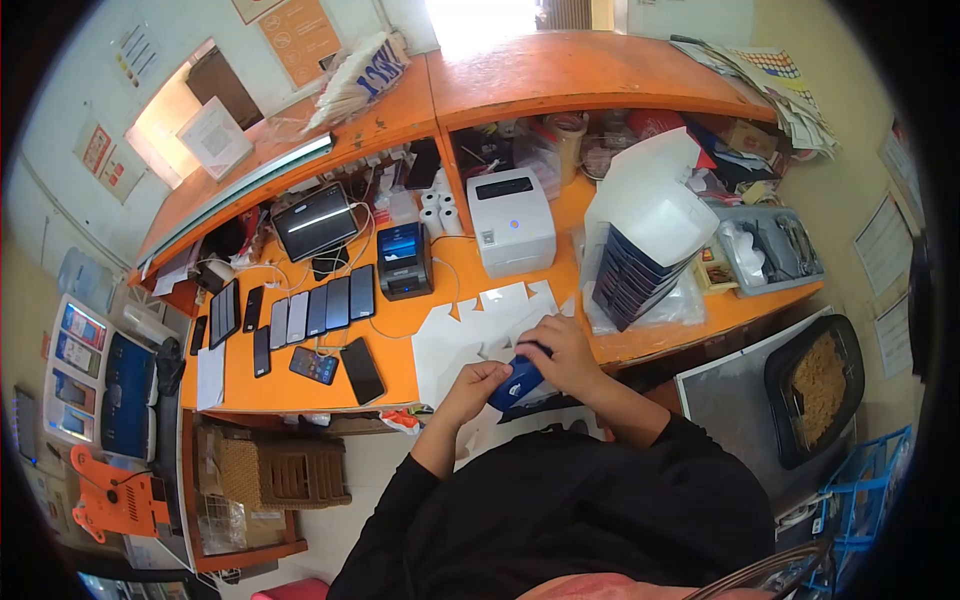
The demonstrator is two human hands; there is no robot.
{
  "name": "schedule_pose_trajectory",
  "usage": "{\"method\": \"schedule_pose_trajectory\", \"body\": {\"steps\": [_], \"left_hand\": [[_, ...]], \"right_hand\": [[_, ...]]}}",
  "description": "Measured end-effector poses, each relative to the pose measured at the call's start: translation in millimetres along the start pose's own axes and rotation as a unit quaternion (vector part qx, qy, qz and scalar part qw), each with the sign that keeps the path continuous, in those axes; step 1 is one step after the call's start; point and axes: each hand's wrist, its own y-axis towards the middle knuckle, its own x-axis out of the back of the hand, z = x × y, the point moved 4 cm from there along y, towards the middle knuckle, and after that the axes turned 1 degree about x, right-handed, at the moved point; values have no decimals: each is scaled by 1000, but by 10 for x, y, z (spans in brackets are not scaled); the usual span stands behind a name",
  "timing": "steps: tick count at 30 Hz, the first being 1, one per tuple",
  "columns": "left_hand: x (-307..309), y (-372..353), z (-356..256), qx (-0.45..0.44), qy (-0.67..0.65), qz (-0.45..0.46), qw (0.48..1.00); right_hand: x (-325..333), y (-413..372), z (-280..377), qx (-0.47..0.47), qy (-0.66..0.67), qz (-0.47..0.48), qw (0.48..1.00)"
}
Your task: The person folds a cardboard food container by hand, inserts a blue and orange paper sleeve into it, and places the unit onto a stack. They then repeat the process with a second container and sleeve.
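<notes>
Between my hands, close to my body at the counter's front edge, is a dark blue cardboard box (pixel 516 384) with a small white print. My left hand (pixel 472 388) is closed on its left side, thumb on top. My right hand (pixel 565 355) grips its upper right part, fingers curled over a dark edge. Just beyond lie flat white cardboard blanks (pixel 450 345) with notched edges. To the right of my hands stands a tall leaning stack of nested blue-and-white cardboard boxes (pixel 645 275) on clear plastic.
Several phones (pixel 318 310) lie at left on the orange counter (pixel 330 397). A small black printer (pixel 404 262), a white label printer (pixel 511 225) and a tablet (pixel 314 220) stand behind. At right are a grey cutlery tray (pixel 770 250) and a black food container (pixel 815 390).
</notes>
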Motion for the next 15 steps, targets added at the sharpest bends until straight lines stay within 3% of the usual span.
{"method": "schedule_pose_trajectory", "body": {"steps": [1,5,8,11,14,15], "left_hand": [[8,-31,0,8,-4,10,1000],[77,-144,-3,0,-32,46,998],[131,-186,37,12,0,72,997],[189,-210,24,11,23,98,995],[160,-278,-61,0,5,110,994],[154,-295,-111,-10,-5,117,993]], "right_hand": [[-25,7,98,37,-51,16,998],[-114,33,326,151,-34,115,981],[-172,-1,508,207,-86,134,965],[-212,-23,479,152,-62,184,969],[-258,-45,521,164,-52,191,966],[-224,-34,540,156,-59,136,976]]}}
